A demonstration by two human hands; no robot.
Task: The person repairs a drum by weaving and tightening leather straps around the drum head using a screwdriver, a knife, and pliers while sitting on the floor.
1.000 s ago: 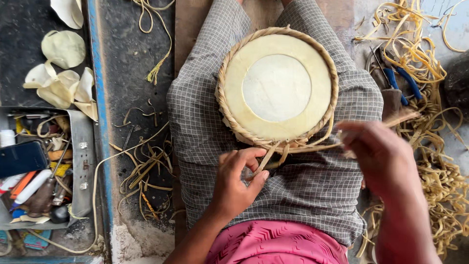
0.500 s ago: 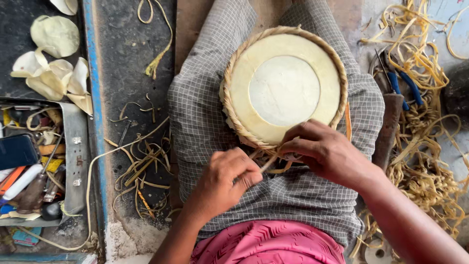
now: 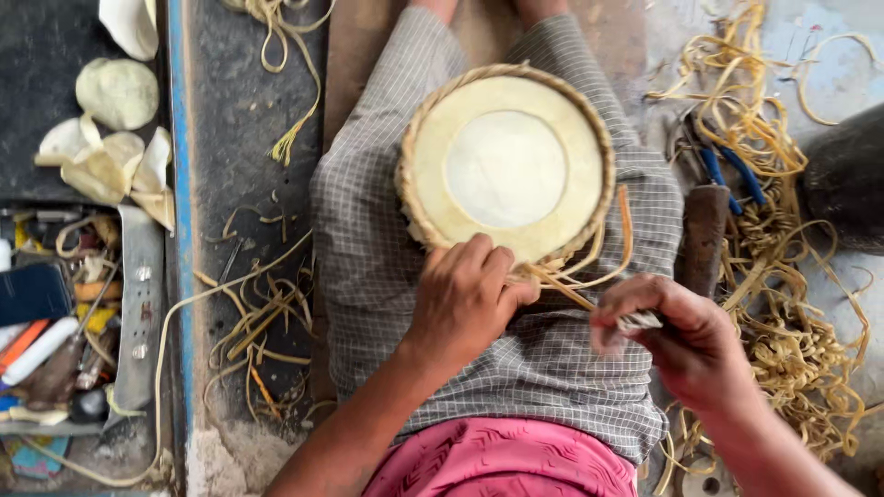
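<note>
The round drum head (image 3: 505, 166), rimmed with woven cane, is lying on the person's checked-cloth lap (image 3: 387, 248). The left hand (image 3: 465, 299) is pressing its near rim, grip closed on the cane strips (image 3: 564, 283). The right hand (image 3: 686, 336) is pinching a strip end just beside it. Loose cane (image 3: 783, 304) is lying on the floor at the right.

A floor-level craft workshop. Heaps of cane strips (image 3: 792, 304) on the floor, blue-handled pliers (image 3: 732, 175), cluttered tool tray (image 3: 64, 322).
</note>
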